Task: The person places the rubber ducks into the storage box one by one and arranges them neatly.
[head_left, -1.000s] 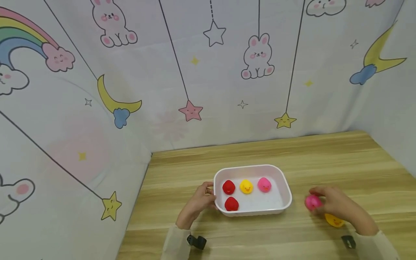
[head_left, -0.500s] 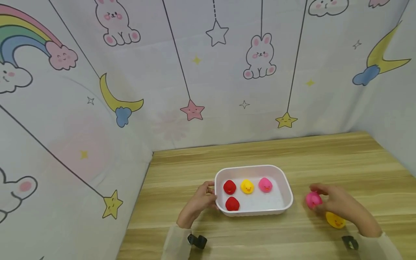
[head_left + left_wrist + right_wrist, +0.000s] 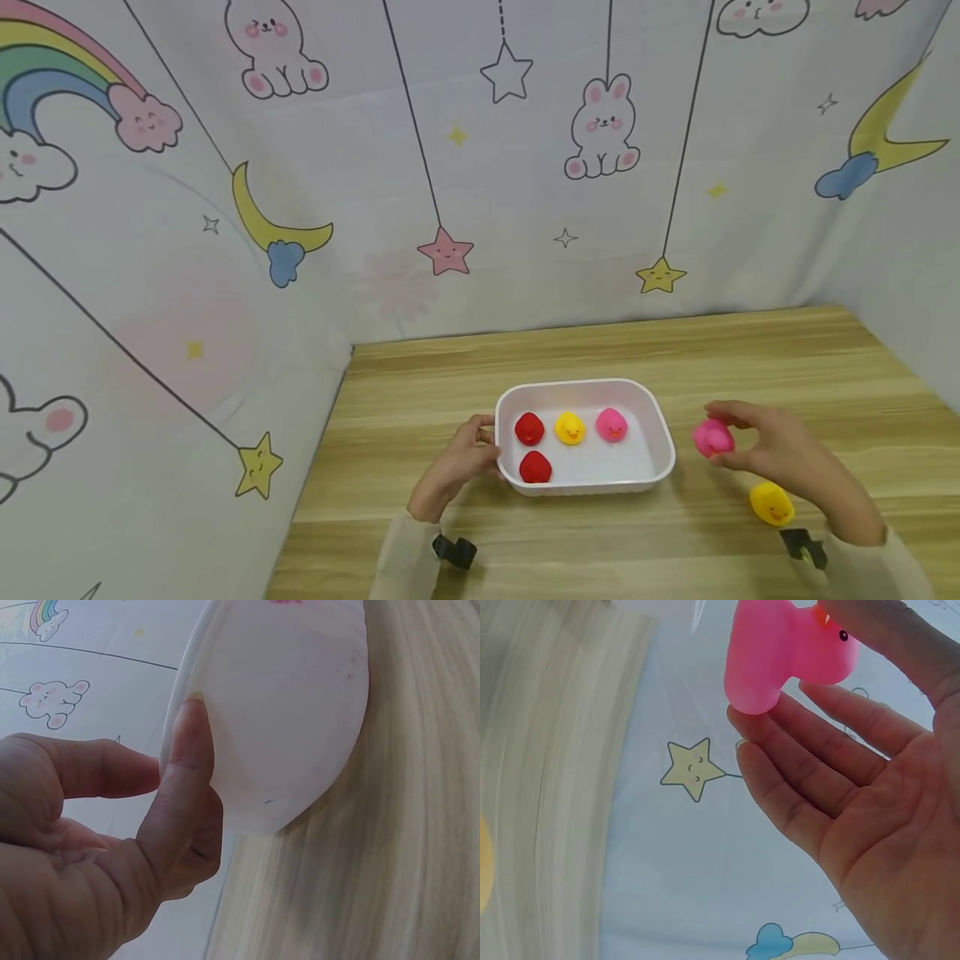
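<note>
A white plastic tray (image 3: 585, 488) stands mid-table with two red rubber ducks (image 3: 529, 429), a yellow rubber duck (image 3: 570, 428) and a pink one inside. My left hand (image 3: 467, 458) holds the tray's left end; in the left wrist view the thumb (image 3: 184, 761) lies along the outer wall (image 3: 277, 712) and the index finger meets the rim. To the right of the tray, my right hand (image 3: 776, 446) pinches another pink rubber duck (image 3: 712, 438) between thumb and fingers. In the right wrist view this duck (image 3: 761, 656) is lifted, with fingertips against its base.
A second yellow rubber duck (image 3: 772, 504) sits on the wooden table (image 3: 615, 550), below the right hand. White cloth printed with rabbits, stars and moons (image 3: 487, 183) hangs behind and at both sides. A dark strap device (image 3: 454, 552) is on the left wrist.
My right hand has raised the pink duck off the table and shifted it slightly left, away from the loose yellow duck. The left hand stays at the tray.
</note>
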